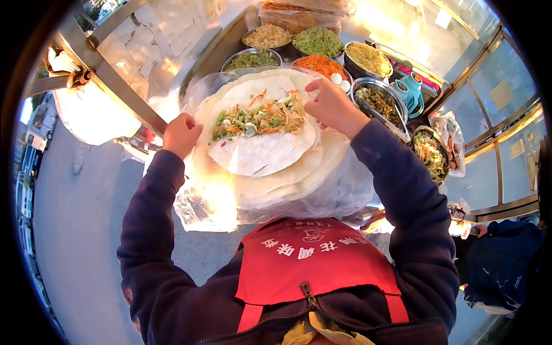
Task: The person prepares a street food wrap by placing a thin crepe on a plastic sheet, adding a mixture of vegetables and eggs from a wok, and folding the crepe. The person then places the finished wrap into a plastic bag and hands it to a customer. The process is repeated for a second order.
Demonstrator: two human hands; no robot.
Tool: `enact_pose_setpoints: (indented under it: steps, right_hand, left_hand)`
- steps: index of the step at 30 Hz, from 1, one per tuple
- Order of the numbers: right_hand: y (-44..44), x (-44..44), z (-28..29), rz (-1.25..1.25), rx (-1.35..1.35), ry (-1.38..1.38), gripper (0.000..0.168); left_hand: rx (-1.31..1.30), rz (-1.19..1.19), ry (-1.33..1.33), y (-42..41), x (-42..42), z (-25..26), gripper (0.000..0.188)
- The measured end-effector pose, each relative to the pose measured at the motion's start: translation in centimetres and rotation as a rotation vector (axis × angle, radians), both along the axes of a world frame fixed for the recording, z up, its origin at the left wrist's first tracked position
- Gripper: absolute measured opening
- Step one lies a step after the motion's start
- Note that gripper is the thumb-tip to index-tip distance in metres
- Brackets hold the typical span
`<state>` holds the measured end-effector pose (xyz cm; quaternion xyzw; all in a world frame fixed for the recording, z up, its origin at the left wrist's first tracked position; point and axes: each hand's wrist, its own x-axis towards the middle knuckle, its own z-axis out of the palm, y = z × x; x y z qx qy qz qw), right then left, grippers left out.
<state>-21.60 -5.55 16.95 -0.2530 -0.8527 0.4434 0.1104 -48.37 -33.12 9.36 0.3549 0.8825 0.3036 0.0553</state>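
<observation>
In front of me lies a stack of large thin flatbreads (276, 189) on clear plastic sheeting. A smaller white round flatbread (263, 151) rests on top, and a band of mixed filling (258, 117) runs across it, with shredded greens, carrot, egg pieces and pale strips. My left hand (181, 134) is at the stack's left edge with its fingers curled. At the right edge, beside the filling's end, is my right hand (334, 103), index finger and thumb bent toward the flatbread. Whether either hand pinches an edge is hidden.
Behind the stack stand metal bowls of shredded carrot (319, 64), greens (319, 42) and pale yellow shreds (368, 58). Tongs (381, 112) lie over a bowl of chopped vegetables (375, 97) at right, near a turquoise jug (414, 92). A metal post (116, 82) rises at left. Another person (504, 263) is at lower right.
</observation>
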Motion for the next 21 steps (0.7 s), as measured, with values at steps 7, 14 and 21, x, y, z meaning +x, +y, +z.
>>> enact_pose_setpoints:
  steps: [7,14,21]
  right_hand:
    - [-1.9,-2.6,-0.6,0.218,-0.164,-0.269,0.036]
    - [0.5,4.9,-0.4,0.752,0.283,-0.028,0.061]
    - [-1.7,5.2,-0.7,0.77,0.408,0.054,0.061]
  left_hand:
    - [0.08,-0.148,-0.76,6.7,3.5,0.5,0.009]
    - [0.23,-0.573,-0.535,0.3,4.3,0.1,0.035]
    - [0.129,-0.833,0.1,-2.1,6.0,1.6,0.057]
